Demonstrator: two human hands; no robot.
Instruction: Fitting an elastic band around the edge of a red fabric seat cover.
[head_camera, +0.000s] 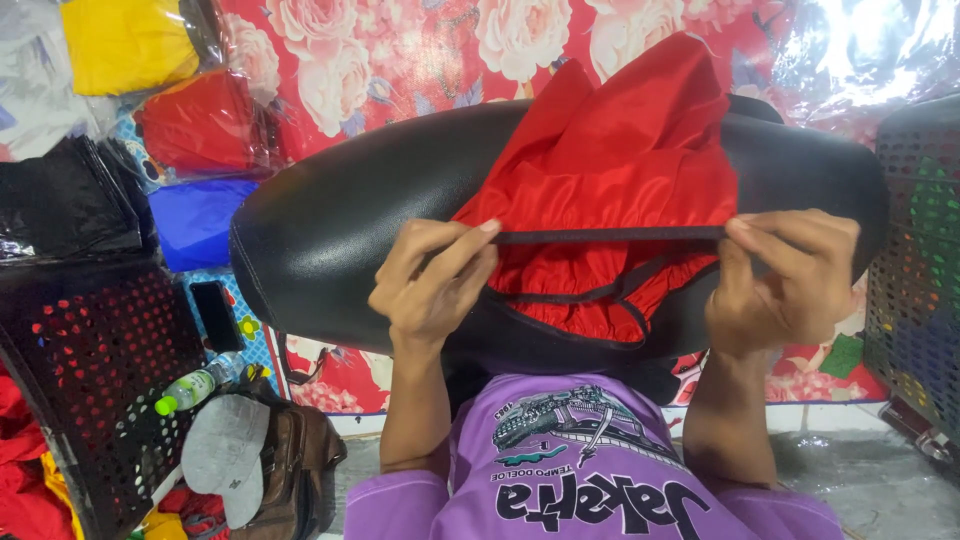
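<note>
A small home sewing or packing workshop: plastic-bagged coloured fabric pieces (205, 125) lie up-left of the left hand (432, 282), black perforated crates (85, 375) flank both hands, over a rose-print floor covering (400, 50).

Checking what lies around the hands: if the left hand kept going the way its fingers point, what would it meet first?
The left hand points right along the black elastic band, so it would probably meet the red fabric cover first, then the right hand.

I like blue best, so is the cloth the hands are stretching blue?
No, the cloth pulled between the left hand and right hand is red with a black edge band.
</note>
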